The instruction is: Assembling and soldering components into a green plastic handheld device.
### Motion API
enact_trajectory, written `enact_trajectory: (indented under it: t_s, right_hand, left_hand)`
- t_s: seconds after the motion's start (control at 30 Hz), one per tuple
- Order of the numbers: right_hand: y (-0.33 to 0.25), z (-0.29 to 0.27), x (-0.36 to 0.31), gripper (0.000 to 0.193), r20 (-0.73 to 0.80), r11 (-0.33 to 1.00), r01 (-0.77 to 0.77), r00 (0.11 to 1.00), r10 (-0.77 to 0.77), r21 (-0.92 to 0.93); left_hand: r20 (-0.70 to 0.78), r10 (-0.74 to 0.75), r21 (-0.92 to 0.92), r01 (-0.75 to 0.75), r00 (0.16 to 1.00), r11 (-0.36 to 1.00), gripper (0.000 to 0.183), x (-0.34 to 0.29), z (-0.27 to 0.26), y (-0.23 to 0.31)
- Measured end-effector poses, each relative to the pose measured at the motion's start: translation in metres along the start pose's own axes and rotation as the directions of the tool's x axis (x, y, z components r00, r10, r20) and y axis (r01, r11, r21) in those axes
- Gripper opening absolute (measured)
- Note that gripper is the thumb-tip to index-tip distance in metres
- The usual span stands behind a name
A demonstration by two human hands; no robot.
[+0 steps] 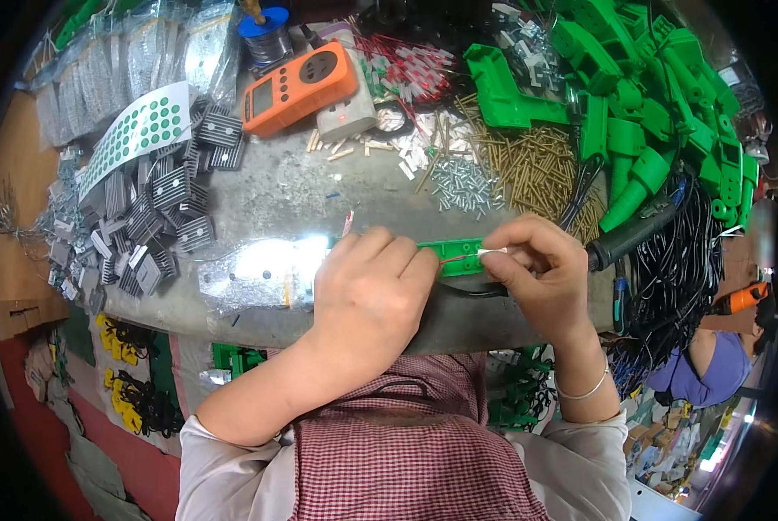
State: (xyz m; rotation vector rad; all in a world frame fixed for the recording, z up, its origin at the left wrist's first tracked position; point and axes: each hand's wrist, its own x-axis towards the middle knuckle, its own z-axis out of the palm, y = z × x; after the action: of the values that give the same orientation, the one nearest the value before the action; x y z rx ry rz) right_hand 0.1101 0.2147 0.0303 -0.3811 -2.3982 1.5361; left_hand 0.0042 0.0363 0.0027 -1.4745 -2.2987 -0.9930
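Note:
A long green plastic housing lies near the front edge of the worktop, with a red wire along its inside. My left hand is closed over its left part; the fingertips are hidden. Just past these knuckles a small white-and-red piece sticks up. At the housing's right end, my right hand pinches a small white sleeve at the wire's end between thumb and forefinger. Left of my left hand lies a clear plastic-wrapped piece, with bright glare on its right side.
An orange meter sits on a white socket block. Beyond my hands lie silver screws and brass-coloured screws. Green housings are heaped at right above black cables; grey striped blocks are piled at left.

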Motion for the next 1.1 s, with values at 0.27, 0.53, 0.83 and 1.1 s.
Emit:
enact_trajectory:
  t_s: [0.27,0.53,0.83,1.1]
  right_hand:
    - [-0.010,0.008,0.011,0.015,0.162,0.989,0.112,0.982,-0.095,-0.100]
    - [-0.011,-0.005,0.007,0.011,0.177,0.993,0.082,0.982,-0.066,-0.086]
    - [-0.017,-0.019,-0.008,0.028,0.076,0.999,-0.004,0.997,0.008,-0.047]
    - [0.024,-0.027,-0.038,0.031,0.234,0.722,0.342,0.939,-0.250,-0.601]
  left_hand:
    - [-0.002,0.017,-0.023,-0.017,1.000,1.000,0.015,0.001,0.001,-0.001]
    - [0.060,-0.067,-0.043,0.070,0.996,0.997,0.019,0.004,-0.014,0.014]
    - [0.092,-0.078,-0.082,0.086,0.993,0.993,0.035,-0.002,-0.030,0.011]
    - [0.003,-0.013,-0.241,0.014,1.000,0.970,0.023,-0.025,-0.035,-0.024]
